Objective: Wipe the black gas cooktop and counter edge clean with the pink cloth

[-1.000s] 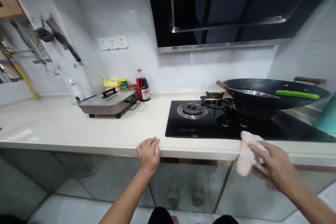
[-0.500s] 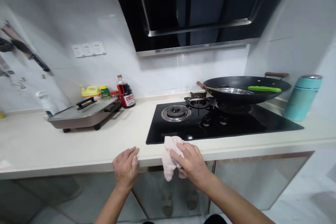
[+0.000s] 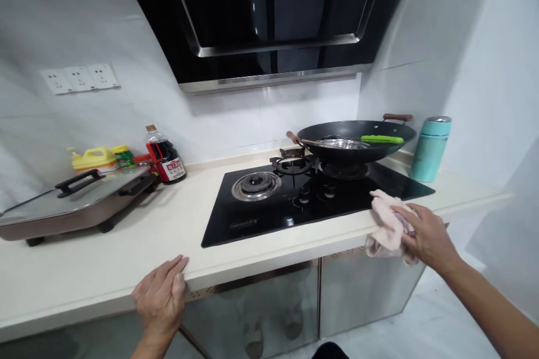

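Observation:
A pale pink cloth point(image 3: 386, 227) is bunched under my right hand point(image 3: 432, 237), whose fingers are closed on it. It lies across the front edge of the white countertop point(image 3: 92, 261), by the right front part of the black gas cooktop point(image 3: 269, 216), with its lower end hanging over the edge. My left hand point(image 3: 162, 294) rests on the counter edge left of the cooktop. Its fingers lie stretched out over the top, and nothing is in it.
A black wok point(image 3: 379, 148), with a green-handled utensil point(image 3: 381, 139) in it, stands on the right burner. Beside it is a turquoise flask point(image 3: 430, 151). Leftward are a soy sauce bottle point(image 3: 166, 160) and a lidded electric pan point(image 3: 71, 210). A range hood point(image 3: 278, 11) hangs above.
My right hand has slid the cloth rightward along the counter's front edge, from the cooktop's left part to its right. My left hand stays on the edge. The view has shifted right.

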`<state>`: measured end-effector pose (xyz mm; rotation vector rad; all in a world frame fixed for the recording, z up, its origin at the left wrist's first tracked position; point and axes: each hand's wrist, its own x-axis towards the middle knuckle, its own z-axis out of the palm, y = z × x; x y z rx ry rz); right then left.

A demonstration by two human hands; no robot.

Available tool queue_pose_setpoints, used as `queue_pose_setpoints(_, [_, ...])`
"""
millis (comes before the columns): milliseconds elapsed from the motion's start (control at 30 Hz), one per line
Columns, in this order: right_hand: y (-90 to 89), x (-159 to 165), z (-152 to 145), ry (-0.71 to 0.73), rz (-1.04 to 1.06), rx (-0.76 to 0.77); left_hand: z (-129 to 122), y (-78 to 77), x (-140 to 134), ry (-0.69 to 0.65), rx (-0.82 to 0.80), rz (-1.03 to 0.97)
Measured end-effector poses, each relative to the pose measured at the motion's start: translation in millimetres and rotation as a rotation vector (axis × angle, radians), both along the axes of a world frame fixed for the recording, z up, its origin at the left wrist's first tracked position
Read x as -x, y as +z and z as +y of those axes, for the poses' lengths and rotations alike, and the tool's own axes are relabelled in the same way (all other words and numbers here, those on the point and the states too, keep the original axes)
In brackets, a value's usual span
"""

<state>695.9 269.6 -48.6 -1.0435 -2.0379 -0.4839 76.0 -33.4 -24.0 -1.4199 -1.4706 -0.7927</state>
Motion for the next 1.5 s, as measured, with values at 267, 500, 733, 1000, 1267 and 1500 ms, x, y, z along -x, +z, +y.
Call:
queue_pose_setpoints(267, [17.2, -8, -5, -0.091, 0.241, 0.039, 4, -7.1, 7, -0.045, -0.039, -0.02])
queue_pose_setpoints(500, [86.7, 21, 28, -0.279, 0.317, 0.259, 6, -9.0, 7, -0.033, -0.062, -0.046])
queue_pose_setpoints(733, [98.2, 87, 72, -0.608, 0.057, 0.613, 8, -16.7, 8, 0.006, -0.074, -0.097])
queue_pose_setpoints(1000, [86.9, 124, 54, -0.202, -0.139, 0.543, 10, -16.8, 9, -0.04, -0.093, -0.092])
queue_pose_setpoints(1267, [105.1, 149, 77, -0.139, -0.128, 0.663, 7, -3.7, -1, 0.022, -0.063, -0.035])
queue_pose_setpoints(1500, [104.6, 164, 28, -0.27, -0.169, 0.608, 3, -6.6, -3, 0.035, -0.048, -0.088])
